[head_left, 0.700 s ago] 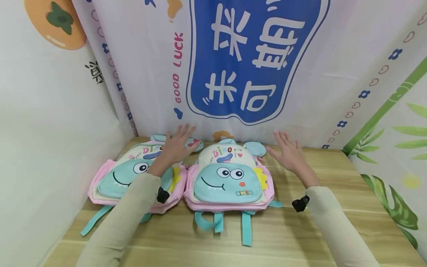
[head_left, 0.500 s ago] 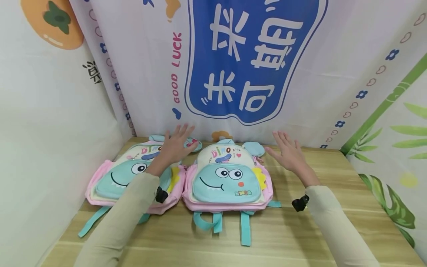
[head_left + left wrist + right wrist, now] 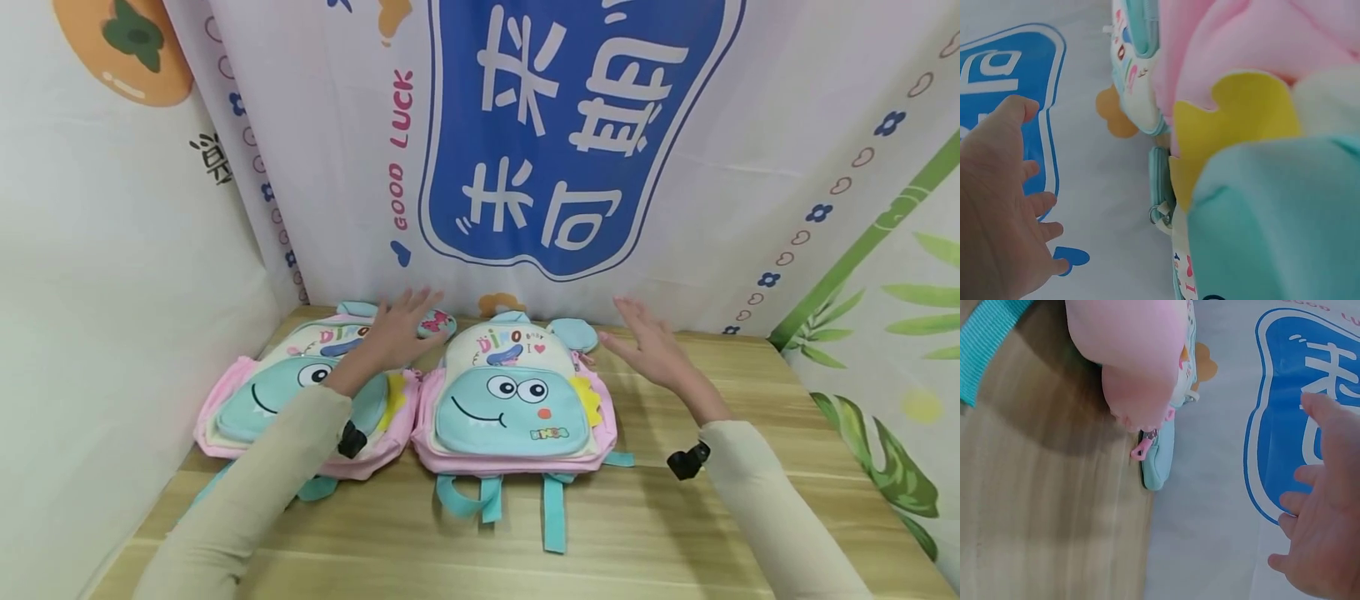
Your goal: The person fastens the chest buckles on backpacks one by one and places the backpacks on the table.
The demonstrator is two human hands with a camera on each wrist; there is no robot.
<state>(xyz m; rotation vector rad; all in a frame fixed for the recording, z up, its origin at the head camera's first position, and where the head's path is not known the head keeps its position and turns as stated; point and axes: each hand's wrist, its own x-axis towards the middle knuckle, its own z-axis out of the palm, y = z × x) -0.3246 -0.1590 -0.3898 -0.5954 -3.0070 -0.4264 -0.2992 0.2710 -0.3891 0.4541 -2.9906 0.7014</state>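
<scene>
Two children's backpacks with dinosaur faces lie side by side on the table. The left backpack [image 3: 262,400] is partly covered by the left forearm. Beside it, the right backpack [image 3: 510,412] shows its whole face, with a yellow crest and blue ears. My left hand [image 3: 401,333] hovers over the top of the left backpack, fingers spread and holding nothing. In the left wrist view its fingers [image 3: 1041,203] are apart from the bags. To the right of the right backpack's ear, my right hand [image 3: 651,343] is held up with fingers extended, also holding nothing.
Turquoise straps [image 3: 555,512] hang from the right backpack toward the front of the wooden table [image 3: 637,550]. A white printed cloth [image 3: 337,208] stands right behind the bags. Another cloth wall [image 3: 112,292] borders the left side, and a leaf-printed one [image 3: 918,350] the right.
Both hands have dipped slightly, and the forearms have spread a little outward. The left sleeve now covers more of the left backpack's strap. Neither backpack has been moved.
</scene>
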